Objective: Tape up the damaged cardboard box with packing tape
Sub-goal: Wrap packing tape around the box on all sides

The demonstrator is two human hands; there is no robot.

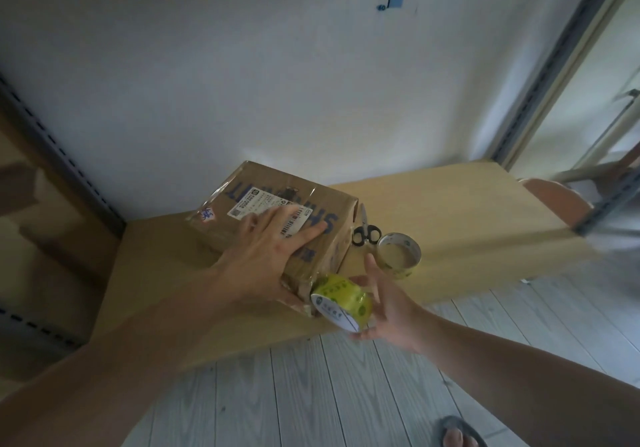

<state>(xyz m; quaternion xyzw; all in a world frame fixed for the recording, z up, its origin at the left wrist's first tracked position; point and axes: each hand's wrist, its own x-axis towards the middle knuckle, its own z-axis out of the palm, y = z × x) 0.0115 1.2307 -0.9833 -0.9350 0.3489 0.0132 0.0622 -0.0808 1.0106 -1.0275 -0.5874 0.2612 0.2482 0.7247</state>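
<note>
A brown cardboard box (242, 204) with blue lettering and a white shipping label lies on the wooden shelf (450, 218). My left hand (266, 256) lies flat on its top, fingers spread, thumb along the torn near corner. At that corner my right hand (384, 304) grips a yellow-green roll of packing tape (341, 302), fingers curled round its rim. The roll touches the box's near edge.
Black-handled scissors (365, 233) lie just right of the box. A second tape roll (398, 256) stands beside them. A white wall is behind the shelf, metal rack posts stand at both sides, and grey plank floor with my sandalled foot (457, 434) lies below.
</note>
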